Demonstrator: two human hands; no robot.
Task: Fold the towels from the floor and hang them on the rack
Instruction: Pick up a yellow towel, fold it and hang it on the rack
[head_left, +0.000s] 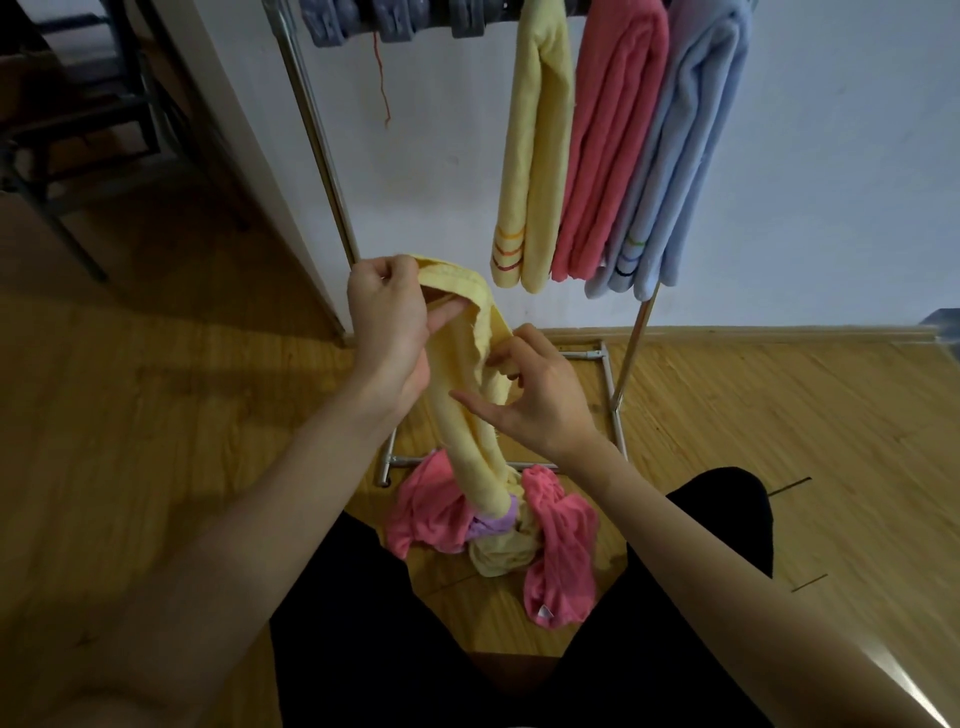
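Note:
A pale yellow towel (470, 415) hangs in a long bunched strip from my hands down to the floor. My left hand (387, 322) grips its top end, fingers curled round the edge. Just below and to the right, my right hand (530, 395) pinches the towel's side edge with fingers spread. On the floor between my knees lies a heap of pink towels (561, 545), a purple one (491, 522) and a cream one (501, 556). On the metal rack (317, 135) hang a folded yellow towel (535, 150), a pink towel (608, 140) and a light blue towel (685, 150).
The rack's base frame (605, 358) lies on the wooden floor against a white wall. Grey clips (395, 21) hang on the top bar at left, with a red thread below them. A dark chair (78, 104) stands at the far left. My black-clad legs (363, 623) frame the heap.

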